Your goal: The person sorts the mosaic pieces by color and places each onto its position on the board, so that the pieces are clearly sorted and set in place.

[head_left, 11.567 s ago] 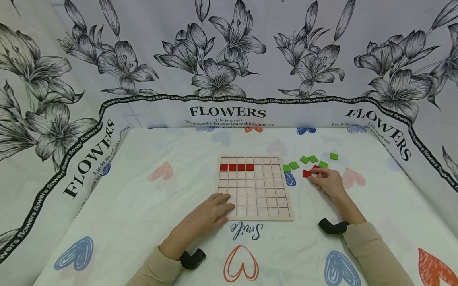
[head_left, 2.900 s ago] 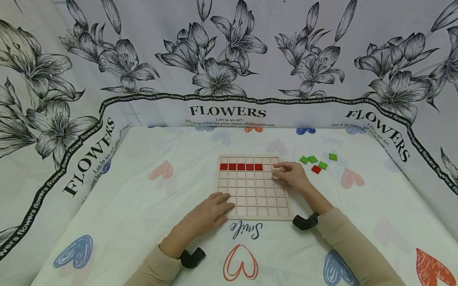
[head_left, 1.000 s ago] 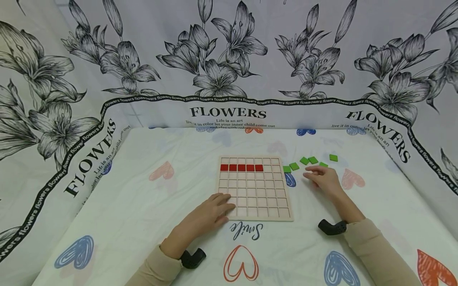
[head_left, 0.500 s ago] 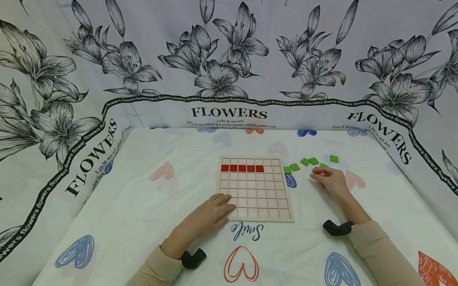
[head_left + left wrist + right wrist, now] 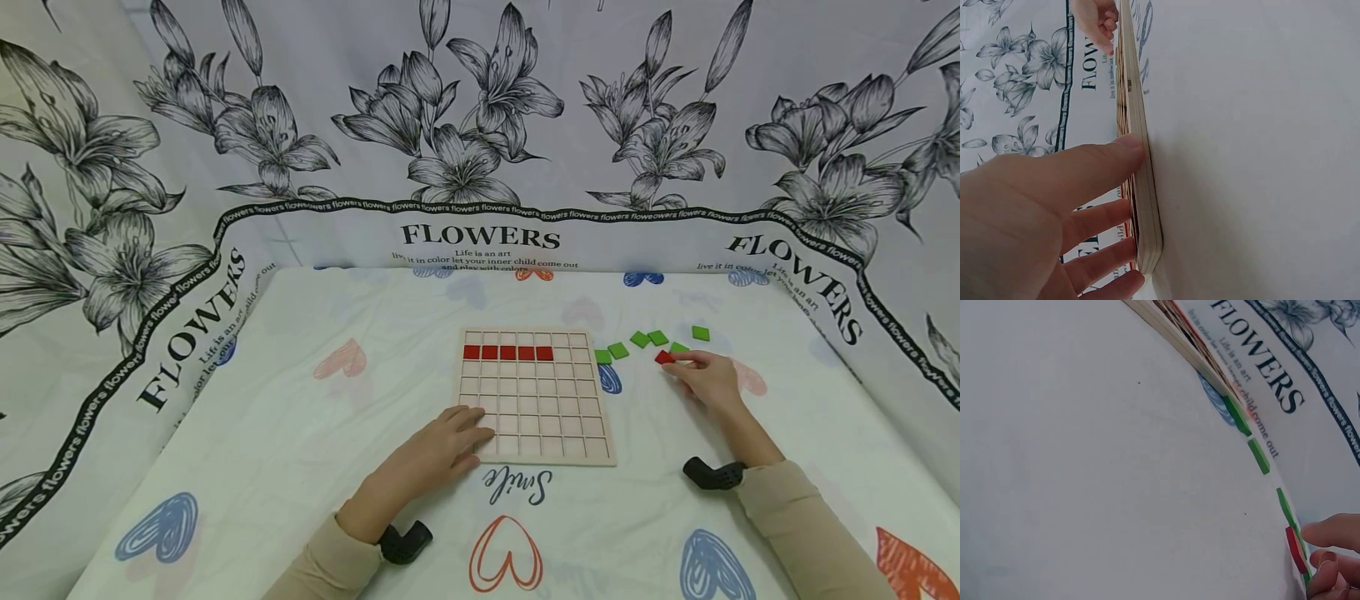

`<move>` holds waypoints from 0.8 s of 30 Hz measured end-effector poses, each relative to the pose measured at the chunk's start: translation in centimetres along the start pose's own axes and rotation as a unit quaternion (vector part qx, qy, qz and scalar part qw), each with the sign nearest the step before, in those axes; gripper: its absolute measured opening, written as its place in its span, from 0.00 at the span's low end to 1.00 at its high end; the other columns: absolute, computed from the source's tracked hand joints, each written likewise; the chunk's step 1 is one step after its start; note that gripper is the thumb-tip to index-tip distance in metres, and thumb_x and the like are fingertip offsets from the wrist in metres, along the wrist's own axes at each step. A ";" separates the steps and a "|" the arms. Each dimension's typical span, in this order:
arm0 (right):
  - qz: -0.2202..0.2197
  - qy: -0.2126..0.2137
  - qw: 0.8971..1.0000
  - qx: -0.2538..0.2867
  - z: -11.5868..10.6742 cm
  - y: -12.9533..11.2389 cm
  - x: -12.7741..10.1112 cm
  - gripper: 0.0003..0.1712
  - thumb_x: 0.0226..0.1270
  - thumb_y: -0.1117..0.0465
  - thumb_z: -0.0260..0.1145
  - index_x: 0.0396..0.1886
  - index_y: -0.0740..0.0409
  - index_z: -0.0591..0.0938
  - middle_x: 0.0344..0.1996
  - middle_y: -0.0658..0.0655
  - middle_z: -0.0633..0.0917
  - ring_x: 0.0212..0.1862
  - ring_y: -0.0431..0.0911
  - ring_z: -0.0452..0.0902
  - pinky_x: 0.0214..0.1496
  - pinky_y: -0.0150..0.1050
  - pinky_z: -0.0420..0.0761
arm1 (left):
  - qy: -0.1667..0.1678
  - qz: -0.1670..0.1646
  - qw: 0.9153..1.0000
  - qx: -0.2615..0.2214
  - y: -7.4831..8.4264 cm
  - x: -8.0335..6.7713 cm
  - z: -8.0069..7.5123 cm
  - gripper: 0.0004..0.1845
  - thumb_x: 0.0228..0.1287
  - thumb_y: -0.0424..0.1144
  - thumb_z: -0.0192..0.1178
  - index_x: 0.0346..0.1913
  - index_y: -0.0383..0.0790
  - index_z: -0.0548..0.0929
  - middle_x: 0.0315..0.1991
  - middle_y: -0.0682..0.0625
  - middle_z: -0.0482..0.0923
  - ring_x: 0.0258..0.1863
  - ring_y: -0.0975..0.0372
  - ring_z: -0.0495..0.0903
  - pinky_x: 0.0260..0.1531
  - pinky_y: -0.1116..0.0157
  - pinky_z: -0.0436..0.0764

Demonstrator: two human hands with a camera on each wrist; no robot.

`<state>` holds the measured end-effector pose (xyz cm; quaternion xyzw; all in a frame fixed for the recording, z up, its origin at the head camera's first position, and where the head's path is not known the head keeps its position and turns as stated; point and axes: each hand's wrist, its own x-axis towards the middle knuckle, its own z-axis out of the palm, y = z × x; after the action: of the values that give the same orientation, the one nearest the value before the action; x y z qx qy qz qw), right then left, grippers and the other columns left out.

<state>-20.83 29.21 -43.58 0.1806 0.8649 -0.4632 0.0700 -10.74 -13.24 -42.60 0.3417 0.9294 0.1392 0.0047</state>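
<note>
A square wooden grid board (image 5: 547, 425) lies on the table, with several red tiles (image 5: 507, 353) side by side in its second row from the far edge. My left hand (image 5: 431, 450) rests on the board's near-left corner; in the left wrist view its thumb (image 5: 1129, 147) presses the side edge. Right of the board, my right hand (image 5: 708, 382) pinches the right edge of a loose red tile (image 5: 663, 357) between fingertips and thumb. The right wrist view shows the same red tile (image 5: 1295, 550) low, beside the fingers, with no clear lift above the cloth.
Several green tiles (image 5: 657, 337) lie scattered right of the board, one partly behind the right hand. One green tile (image 5: 603, 357) is close to the board's right edge. White heart-print cloth (image 5: 300, 450) covers the table, and a flower-print curtain (image 5: 480, 167) stands behind.
Since the oldest frame, one more red tile has joined the board's row. The right hand went to the board, came back to the loose red tile and shifted slightly right. The left hand stays.
</note>
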 end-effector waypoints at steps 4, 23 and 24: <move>0.006 0.004 1.000 0.002 0.0 0.1 0.2 0.32 0.64 0.48 0.66 0.63 0.60 0.74 0.11 0.40 0.72 0.16 0.36 0.68 0.19 0.31 0.70 | 0.003 0.005 1.000 0.004 -0.1 0.0 0.0 0.19 0.65 0.40 0.61 0.58 0.44 0.80 0.64 0.42 0.74 0.66 0.48 0.71 0.64 0.53 0.76; 0.026 0.023 0.999 0.002 0.1 0.3 0.8 0.31 0.61 0.50 0.68 0.61 0.61 0.76 0.10 0.40 0.72 0.14 0.34 0.68 0.17 0.30 0.72 | 0.004 0.005 1.000 0.003 -0.2 0.0 0.1 0.19 0.65 0.41 0.61 0.59 0.44 0.79 0.65 0.42 0.74 0.66 0.48 0.71 0.64 0.53 0.76; 0.026 0.024 0.999 0.001 0.1 0.3 0.9 0.31 0.61 0.50 0.68 0.61 0.60 0.76 0.10 0.40 0.73 0.13 0.34 0.68 0.17 0.30 0.72 | 0.004 0.005 1.000 0.004 -0.2 0.0 0.1 0.19 0.65 0.41 0.61 0.59 0.45 0.79 0.65 0.42 0.74 0.66 0.49 0.71 0.64 0.53 0.76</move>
<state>-21.51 29.50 -44.14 0.2146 0.8609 -0.4573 0.0611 -10.85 -13.32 -42.71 0.3455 0.9284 0.1369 -0.0011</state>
